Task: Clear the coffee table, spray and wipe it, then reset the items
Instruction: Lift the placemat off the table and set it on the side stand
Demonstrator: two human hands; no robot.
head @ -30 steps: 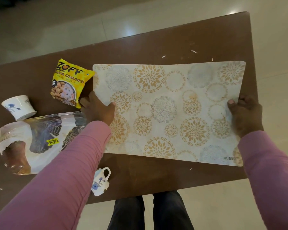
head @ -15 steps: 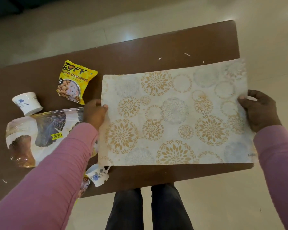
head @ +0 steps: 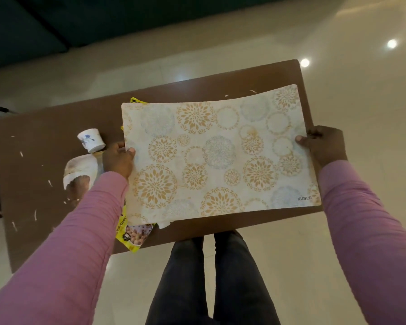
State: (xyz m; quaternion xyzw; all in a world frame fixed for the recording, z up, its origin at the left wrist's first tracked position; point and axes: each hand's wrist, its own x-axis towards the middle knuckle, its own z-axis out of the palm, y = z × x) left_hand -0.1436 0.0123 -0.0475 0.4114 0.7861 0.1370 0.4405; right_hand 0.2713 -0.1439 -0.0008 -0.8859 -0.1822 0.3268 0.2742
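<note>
Both hands grip the placemat by its short ends: the left hand pinches the left edge with the thumb on the printed top face, and the right hand pinches the right edge the same way, fingers underneath. Printed side up, the placemat is held above the coffee table, its long axis running left to right along the length of the table and tilted slightly, with the right end farther from the person. Its far edge bows upward in a shallow curve; the near right corner carries the word KUBER. It covers the right half of the tabletop and reaches past the table's right end and near edge. A yellow snack packet shows below its near left corner, and a second yellow corner shows at its far left corner. Left of the left hand lie a small white cup on its side and a patterned tray, partly hidden by the sleeve. White scraps dot the bare left part of the tabletop. Pale tiled floor surrounds the table.
</note>
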